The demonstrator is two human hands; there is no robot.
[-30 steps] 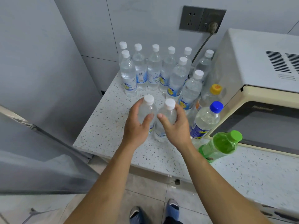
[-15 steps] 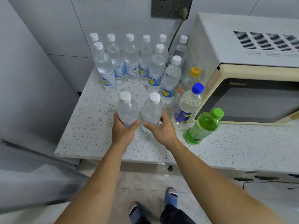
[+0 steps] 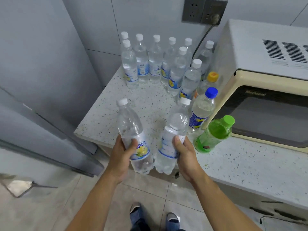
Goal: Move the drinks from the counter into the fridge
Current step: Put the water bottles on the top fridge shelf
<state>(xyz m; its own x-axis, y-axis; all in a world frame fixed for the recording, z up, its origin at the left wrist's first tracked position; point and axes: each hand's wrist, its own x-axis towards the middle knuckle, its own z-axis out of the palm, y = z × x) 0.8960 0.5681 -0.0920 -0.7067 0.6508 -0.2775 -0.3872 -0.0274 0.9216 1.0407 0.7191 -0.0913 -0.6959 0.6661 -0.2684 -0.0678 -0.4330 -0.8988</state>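
Fridge (image 3: 41, 80): the grey cabinet at left, abutting the end of the desk, with its door edge running diagonally below; the interior is not visible, so no shelf can be judged. Microwave (image 3: 266, 84): at right on the desk, plugged into the wall socket (image 3: 204, 10) above. Desk (image 3: 241, 164): a speckled stone top carrying the drinks that remain.

Standing bottles (image 3: 155, 62): a cluster of clear, white-capped bottles ranked against the back wall, upright and close together. Nearer the microwave stand a yellow-capped bottle (image 3: 212, 77), a blue-capped bottle (image 3: 202, 109) and a green bottle (image 3: 215, 134) (the last appears to lean, though the wide lens may exaggerate this).

Left bottle (image 3: 133, 135): lifted clear of the desk, past its front edge, cap tilted away; the left hand (image 3: 120, 157) is wrapped around its labelled waist, a grip low enough to steady the weight. Right bottle (image 3: 173, 139): likewise off the desk, tilted, held about the label by the right hand (image 3: 186, 157). One bottle per hand halves the trips; the likely next step is a turn left toward the fridge.
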